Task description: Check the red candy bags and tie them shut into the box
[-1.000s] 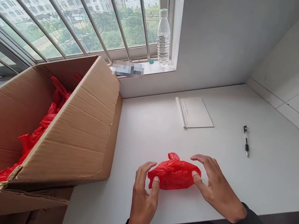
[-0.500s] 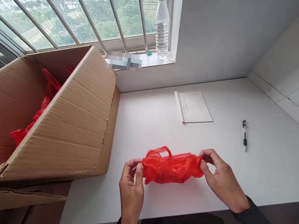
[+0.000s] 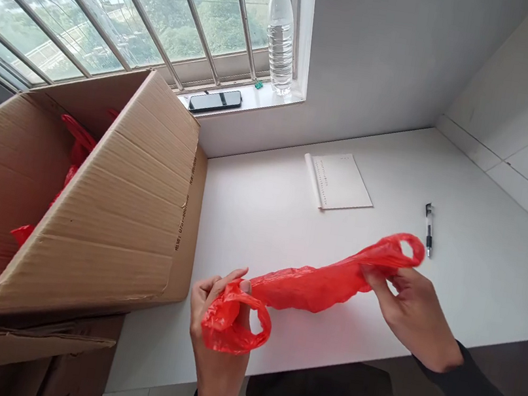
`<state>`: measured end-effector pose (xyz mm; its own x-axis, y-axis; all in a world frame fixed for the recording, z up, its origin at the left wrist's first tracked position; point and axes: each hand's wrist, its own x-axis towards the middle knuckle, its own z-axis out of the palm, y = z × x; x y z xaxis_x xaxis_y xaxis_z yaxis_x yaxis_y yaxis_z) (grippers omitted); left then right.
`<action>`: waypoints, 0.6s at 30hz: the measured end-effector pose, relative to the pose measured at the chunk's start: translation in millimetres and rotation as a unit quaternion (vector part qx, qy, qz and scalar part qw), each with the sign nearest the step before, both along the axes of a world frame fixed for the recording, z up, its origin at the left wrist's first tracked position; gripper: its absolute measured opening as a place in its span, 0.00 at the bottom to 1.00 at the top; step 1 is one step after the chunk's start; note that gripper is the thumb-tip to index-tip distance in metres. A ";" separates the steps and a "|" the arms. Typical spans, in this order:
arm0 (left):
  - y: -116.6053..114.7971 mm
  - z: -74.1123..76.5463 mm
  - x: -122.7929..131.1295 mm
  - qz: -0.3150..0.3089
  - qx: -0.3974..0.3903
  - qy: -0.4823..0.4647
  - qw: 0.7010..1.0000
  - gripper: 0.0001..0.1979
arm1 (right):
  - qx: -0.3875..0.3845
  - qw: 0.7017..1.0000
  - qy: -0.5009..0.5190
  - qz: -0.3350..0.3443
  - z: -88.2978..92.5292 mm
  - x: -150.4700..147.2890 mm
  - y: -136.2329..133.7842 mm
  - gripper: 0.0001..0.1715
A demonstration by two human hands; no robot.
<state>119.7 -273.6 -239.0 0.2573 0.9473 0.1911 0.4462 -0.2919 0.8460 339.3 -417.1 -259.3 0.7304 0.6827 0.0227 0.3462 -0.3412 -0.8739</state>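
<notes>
A thin red plastic bag (image 3: pixel 310 287) is stretched between my two hands above the white table. My left hand (image 3: pixel 223 331) pinches one end, and a loop handle of the bag hangs over its thumb and palm. At the other end my right hand (image 3: pixel 409 306) is closed on the plastic, with the second loop handle sticking out past its fingers toward the upper right. Some fingertips of both hands are hidden behind the bag.
At left stands an open cardboard box (image 3: pixel 119 203) with crumpled red bags (image 3: pixel 77 137) inside. A notebook (image 3: pixel 343 182) and a pen (image 3: pixel 428 230) lie on the white table (image 3: pixel 250 222). On the windowsill are a phone (image 3: pixel 215 101) and a water bottle (image 3: pixel 281 42).
My hands have moved further apart, drawing the crumpled bag out into a long strip. Both loop handles now show at its ends. The view has shifted slightly.
</notes>
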 end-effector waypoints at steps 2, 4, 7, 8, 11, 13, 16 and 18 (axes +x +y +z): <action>-4.8 7.3 -3.4 0.013 0.030 0.026 0.999 0.16 | -0.011 1.000 -0.005 0.015 3.6 1.0 -6.5 0.16; -9.7 12.5 -6.5 0.004 0.042 0.036 0.998 0.17 | -0.022 0.999 -0.018 0.042 11.1 -2.7 -13.6 0.16; -16.8 17.6 -8.1 -0.021 0.000 0.023 1.000 0.19 | 0.031 0.996 -0.079 0.025 32.7 -17.3 -25.2 0.33; -19.3 19.3 -7.3 -0.021 -0.021 0.015 0.999 0.20 | 0.079 0.990 -0.114 0.005 41.7 -23.4 -27.8 0.34; -26.3 24.7 -3.0 -0.007 -0.061 -0.009 0.998 0.20 | 0.197 0.953 -0.220 0.066 64.7 -39.3 -24.5 0.29; -29.2 26.9 -1.5 -0.022 -0.063 -0.024 0.997 0.18 | 0.142 0.921 -0.270 0.243 69.5 -44.3 -12.5 0.29; -29.7 24.7 -5.0 -0.055 -0.047 -0.044 0.996 0.15 | 0.004 0.882 -0.318 0.349 58.7 -44.5 7.6 0.20; -28.8 19.3 -9.8 -0.062 -0.052 -0.065 0.995 0.15 | -0.045 0.892 -0.305 0.331 45.8 -43.3 13.6 0.17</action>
